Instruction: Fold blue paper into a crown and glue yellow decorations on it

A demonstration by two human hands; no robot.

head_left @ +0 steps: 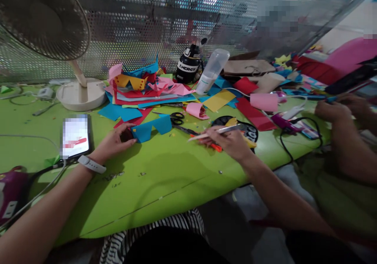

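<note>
My left hand point(123, 140) has its thumb and fingers closed on the left end of a pair of blue paper glasses point(147, 129), which stands on the green table with a small yellow dot at its corner. My right hand point(228, 140) grips a slim pale pointed tool point(229, 128) like a pen or tweezers, its tip just right of the glasses and over the table. Black-handled scissors point(177, 118) lie behind the glasses. Under and beyond my right hand is a black palette-like piece point(252, 132) with pale ovals, along with yellow and orange pieces partly hidden.
A phone point(75, 136) and a fan point(78, 95) stand at left. Paper scraps and a yellow paper mask point(131, 82) are piled behind. A black bottle point(187, 65) and a clear bottle point(212, 72) stand further back. Another person's hands point(335, 109) work at right, near a purple glue gun point(284, 123).
</note>
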